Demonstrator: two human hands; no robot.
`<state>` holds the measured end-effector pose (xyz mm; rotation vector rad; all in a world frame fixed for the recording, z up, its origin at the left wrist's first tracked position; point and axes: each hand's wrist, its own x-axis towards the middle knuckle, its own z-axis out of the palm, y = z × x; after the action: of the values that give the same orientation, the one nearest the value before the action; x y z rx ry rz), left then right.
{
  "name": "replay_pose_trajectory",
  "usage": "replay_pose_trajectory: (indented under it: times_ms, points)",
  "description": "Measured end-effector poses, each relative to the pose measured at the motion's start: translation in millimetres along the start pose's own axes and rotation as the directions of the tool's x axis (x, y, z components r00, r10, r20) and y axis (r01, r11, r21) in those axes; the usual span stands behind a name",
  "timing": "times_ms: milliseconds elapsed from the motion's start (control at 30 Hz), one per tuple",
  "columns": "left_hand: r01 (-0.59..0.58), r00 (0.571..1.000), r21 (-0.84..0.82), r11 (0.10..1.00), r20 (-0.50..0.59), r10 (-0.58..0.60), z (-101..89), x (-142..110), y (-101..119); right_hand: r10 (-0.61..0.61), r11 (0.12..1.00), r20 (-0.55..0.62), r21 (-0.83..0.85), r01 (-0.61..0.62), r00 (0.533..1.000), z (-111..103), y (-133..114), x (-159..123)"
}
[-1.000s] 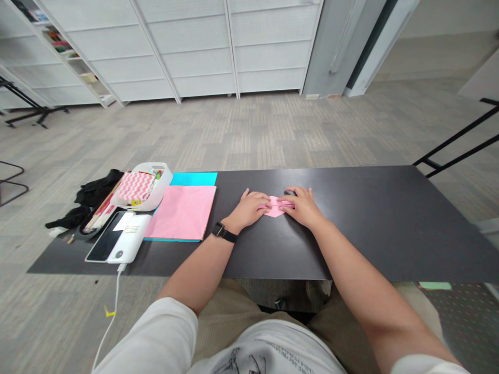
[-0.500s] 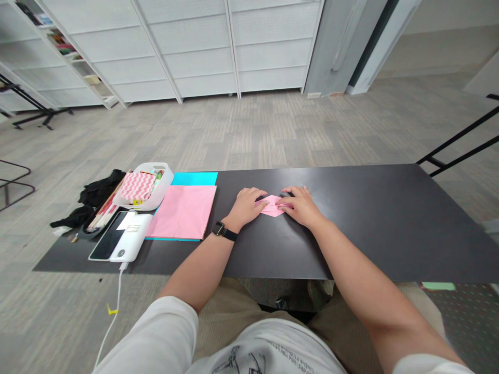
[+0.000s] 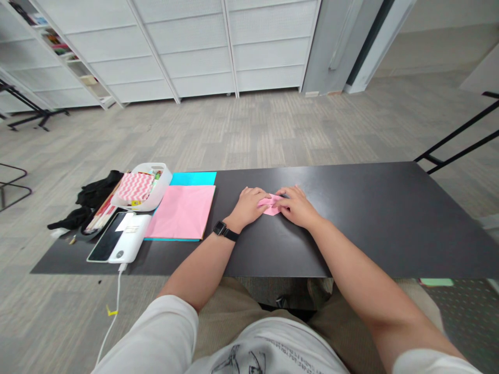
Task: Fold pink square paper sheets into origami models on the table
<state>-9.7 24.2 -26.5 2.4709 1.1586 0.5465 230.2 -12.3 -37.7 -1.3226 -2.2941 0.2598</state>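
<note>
A small folded piece of pink paper [image 3: 271, 210] lies on the dark table [image 3: 374, 223] between my hands. My left hand [image 3: 249, 204] has its fingers closed over the paper's left end, thumb on top. At the right end my right hand [image 3: 296, 205] pinches the paper, with its thumb and index finger near the middle fold. Both hands rest low against the tabletop. Parts of the paper's two ends are hidden beneath my fingers.
Left of my hands lies a stack of pink sheets [image 3: 187, 213] over blue paper [image 3: 195, 178]. Beyond it stand a white basket [image 3: 160, 193], a phone [image 3: 107, 244], a white power bank [image 3: 130, 239] with a cable [image 3: 113, 311], and a black cloth [image 3: 99, 188].
My right hand has shifted slightly left, its fingers now closer to the middle of the pink paper. Less of the paper shows between my hands.
</note>
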Motion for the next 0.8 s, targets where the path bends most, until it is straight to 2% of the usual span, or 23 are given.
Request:
replay_pose_trajectory:
  times_ms: [167, 300, 433, 600, 700, 800]
  points:
    - [0.068, 0.997, 0.026, 0.997, -0.043, -0.067, -3.8, -1, 3, 0.028, 0.999, 0.036, -0.031, -0.027, 0.999, -5, -5, -6]
    - [0.082, 0.996, 0.017, 0.997, -0.047, -0.081, -9.5, -1, 7, 0.099, 0.99, -0.015, -0.096, -0.1, 0.995, -8, -10, -6]
    - [0.018, 1.0, 0.002, 1.0, -0.012, -0.018, -10.1, -3, 12, 0.178, 0.974, -0.062, -0.132, -0.185, 0.982, -6, -9, -4]
    - [-0.141, 0.989, -0.086, 0.986, 0.041, 0.145, -5.9, -6, 13, 0.176, 0.978, -0.051, -0.108, -0.18, 0.983, 0, -2, -4]
    - [-0.125, 0.992, -0.063, 0.99, 0.014, 0.126, -3.5, -4, 8, 0.171, 0.981, -0.032, -0.086, -0.173, 0.985, 3, 0, -4]
    - [-0.084, 0.995, -0.016, 0.996, -0.056, 0.083, -1.4, -1, 0, 0.154, 0.985, -0.009, -0.076, -0.154, 0.988, 4, -1, -3]
